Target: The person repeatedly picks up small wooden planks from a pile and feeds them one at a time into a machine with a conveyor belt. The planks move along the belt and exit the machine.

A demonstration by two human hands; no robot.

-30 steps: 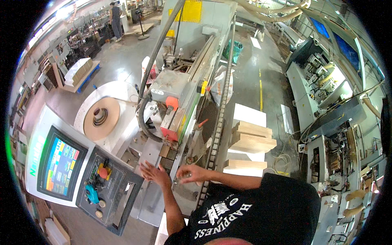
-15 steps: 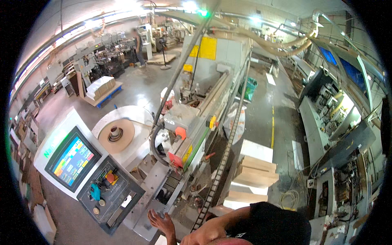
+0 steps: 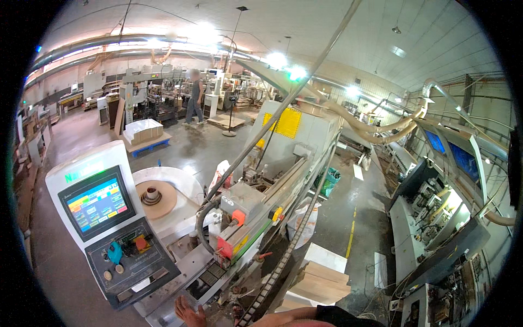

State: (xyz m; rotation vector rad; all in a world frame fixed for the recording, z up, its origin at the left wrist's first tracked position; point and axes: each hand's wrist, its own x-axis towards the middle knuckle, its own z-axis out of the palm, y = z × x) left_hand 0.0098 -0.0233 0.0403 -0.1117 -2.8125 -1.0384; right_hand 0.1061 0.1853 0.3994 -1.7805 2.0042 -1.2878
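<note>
Our left hand [image 3: 189, 313] rests flat, fingers spread, on the grey infeed bed [image 3: 180, 272] of the edge-banding machine [image 3: 261, 201]. Just left stands its control panel [image 3: 117, 240]. Our right hand is out of frame; its fingers we cannot tell.

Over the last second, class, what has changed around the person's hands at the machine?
The view tipped up, so both hands slid toward the lower edge. The left hand still rests on the machine's infeed table; the right hand, earlier beside it, is now out of view. The control panel, the roll of edge band and the stacked boards stayed put.

Control panel [image 3: 117, 234] left of machine [image 3: 256, 207]
</note>
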